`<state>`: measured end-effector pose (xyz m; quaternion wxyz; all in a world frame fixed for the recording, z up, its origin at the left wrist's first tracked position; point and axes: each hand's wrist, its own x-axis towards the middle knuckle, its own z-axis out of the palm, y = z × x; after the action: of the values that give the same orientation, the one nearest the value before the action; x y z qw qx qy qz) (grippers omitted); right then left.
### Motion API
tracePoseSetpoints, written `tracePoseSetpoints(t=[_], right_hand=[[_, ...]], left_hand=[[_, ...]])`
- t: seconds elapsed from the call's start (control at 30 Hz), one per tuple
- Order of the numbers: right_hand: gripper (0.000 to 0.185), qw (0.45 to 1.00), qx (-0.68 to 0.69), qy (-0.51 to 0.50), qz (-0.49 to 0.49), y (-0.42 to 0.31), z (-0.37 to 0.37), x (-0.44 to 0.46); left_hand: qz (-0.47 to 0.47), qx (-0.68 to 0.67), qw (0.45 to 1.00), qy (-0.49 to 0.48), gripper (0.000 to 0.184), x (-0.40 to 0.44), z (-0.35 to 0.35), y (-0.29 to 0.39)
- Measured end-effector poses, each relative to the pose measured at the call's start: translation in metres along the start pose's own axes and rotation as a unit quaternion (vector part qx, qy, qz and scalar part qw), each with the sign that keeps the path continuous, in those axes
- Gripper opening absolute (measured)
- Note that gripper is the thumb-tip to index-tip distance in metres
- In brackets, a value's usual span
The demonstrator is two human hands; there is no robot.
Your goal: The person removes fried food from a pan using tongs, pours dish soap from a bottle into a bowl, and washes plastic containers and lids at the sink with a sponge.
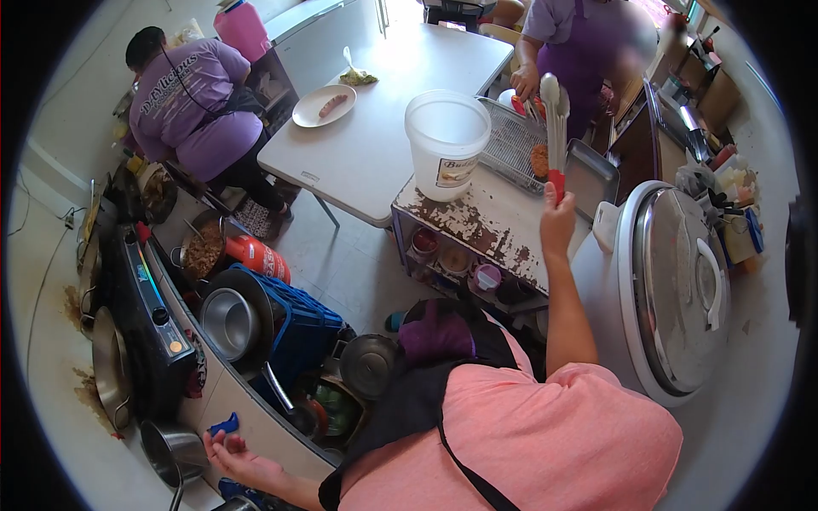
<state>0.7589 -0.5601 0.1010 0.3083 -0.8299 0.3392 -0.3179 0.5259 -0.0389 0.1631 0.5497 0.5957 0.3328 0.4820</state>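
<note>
My right hand (558,226) is wrapped around the red handle of metal tongs (555,119), which point up and away over the worn shelf top. Beside the tongs, a browned fried piece (539,160) shows at the edge of a wire rack (509,140); I cannot tell whether the tongs touch it. My left hand (241,460) is low at the left, palm up, its fingers loosely apart and holding nothing. Close to it are a small blue object (224,423) and a metal saucepan (175,450).
A white bucket (447,145) stands on the shelf, near a metal tray (592,179). A large lidded cooker (673,289) is on my right. A stove (153,298) and pots line the left. One person (196,111) bends at left; another (579,68) stands across.
</note>
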Motion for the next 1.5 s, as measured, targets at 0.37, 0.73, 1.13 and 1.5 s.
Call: tracePoseSetpoints(t=[0.37,0.73,1.13,1.5], right_hand=[[0.039,0.86,0.276,-0.262,-0.34,-0.121,0.04,-0.118],[0.034,0.491,0.347,-0.726,-0.334,-0.232,0.051,-0.306],[0.037,0.242,0.196,-0.945,-0.095,-0.271,0.001,-0.401],[0.053,0.049,0.051,-0.994,0.081,-0.324,-0.002,-0.444]], left_hand=[[0.129,0.132,0.96,0.208,0.034,0.018,-0.121,-0.01],[-0.02,0.081,0.928,0.364,0.048,0.025,-0.166,-0.021],[-0.228,-0.29,0.928,0.05,0.026,0.131,-0.123,-0.028],[-0.144,-0.614,0.762,-0.145,0.027,0.123,-0.171,0.016]])
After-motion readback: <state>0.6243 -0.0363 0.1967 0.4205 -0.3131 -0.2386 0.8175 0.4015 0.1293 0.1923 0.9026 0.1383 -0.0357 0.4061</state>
